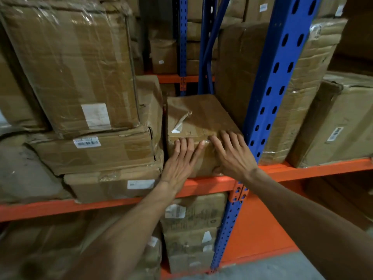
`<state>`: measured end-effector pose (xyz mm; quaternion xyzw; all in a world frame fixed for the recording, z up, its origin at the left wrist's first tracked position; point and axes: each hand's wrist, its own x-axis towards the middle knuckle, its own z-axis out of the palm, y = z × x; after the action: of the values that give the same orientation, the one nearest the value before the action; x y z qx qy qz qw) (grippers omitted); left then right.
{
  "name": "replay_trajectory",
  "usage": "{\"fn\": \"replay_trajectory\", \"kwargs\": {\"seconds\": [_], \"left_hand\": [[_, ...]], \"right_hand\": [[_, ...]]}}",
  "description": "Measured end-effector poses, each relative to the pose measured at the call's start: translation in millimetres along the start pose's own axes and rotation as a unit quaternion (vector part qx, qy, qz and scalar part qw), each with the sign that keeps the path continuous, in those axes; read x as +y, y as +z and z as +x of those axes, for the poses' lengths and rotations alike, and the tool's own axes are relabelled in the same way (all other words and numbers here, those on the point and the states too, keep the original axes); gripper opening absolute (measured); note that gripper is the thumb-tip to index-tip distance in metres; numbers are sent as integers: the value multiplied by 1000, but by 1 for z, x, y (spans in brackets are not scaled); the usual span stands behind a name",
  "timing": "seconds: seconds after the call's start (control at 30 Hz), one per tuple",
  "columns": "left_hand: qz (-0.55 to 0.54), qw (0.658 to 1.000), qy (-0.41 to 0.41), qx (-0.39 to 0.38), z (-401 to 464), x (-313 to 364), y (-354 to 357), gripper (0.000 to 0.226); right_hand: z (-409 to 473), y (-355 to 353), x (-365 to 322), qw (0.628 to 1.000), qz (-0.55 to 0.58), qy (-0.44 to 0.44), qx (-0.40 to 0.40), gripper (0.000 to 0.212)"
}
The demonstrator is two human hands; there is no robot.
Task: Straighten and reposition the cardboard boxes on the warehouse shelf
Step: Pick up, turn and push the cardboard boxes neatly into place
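A small brown cardboard box (199,116) with torn tape on top sits on the orange shelf beam (210,183), wedged between a stack of boxes on the left and the blue upright. My left hand (180,163) lies flat against its front face, fingers spread and pointing up. My right hand (232,153) presses on the front top edge, fingers spread over the top and thumb low on the front. Neither hand grips the box.
A stack of taped boxes (96,150) fills the shelf to the left, topped by a large tilted box (74,63). The blue upright (270,93) stands right of the small box. More boxes (341,122) sit to the right and on the lower level (193,229).
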<state>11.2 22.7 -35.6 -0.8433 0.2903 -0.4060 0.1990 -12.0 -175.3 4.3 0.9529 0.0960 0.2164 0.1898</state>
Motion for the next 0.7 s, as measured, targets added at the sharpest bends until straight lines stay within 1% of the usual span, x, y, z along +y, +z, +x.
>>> {"fn": "replay_trajectory", "kwargs": {"seconds": [0.1, 0.17, 0.27, 0.37, 0.43, 0.5, 0.6, 0.7], "left_hand": [[18, 999, -9, -50, 1, -2, -7, 91], [36, 997, -10, -70, 1, -1, -9, 99], [58, 995, -4, -84, 0, 1, -16, 97], [69, 995, 5, -74, -1, 2, -17, 91], [70, 994, 11, -83, -2, 2, -15, 96], [74, 993, 9, -90, -2, 2, -13, 101], [46, 995, 12, -86, -1, -4, -15, 103], [-43, 993, 31, -106, -2, -23, -25, 122]], "right_hand": [[-3, 0, 0, 1000, 7, 4, 3, 118], [-2, -3, -1, 1000, 14, 12, -2, 119], [-4, -4, -3, 1000, 8, 16, -5, 119], [-7, -4, -2, 1000, 5, 3, 9, 115], [-8, -4, 0, 1000, 15, -1, 21, 113], [-6, -6, 1, 1000, 16, -1, 15, 114], [-3, -14, 4, 1000, 22, 1, -3, 112], [7, -32, 14, 998, 64, -27, 9, 98]]}}
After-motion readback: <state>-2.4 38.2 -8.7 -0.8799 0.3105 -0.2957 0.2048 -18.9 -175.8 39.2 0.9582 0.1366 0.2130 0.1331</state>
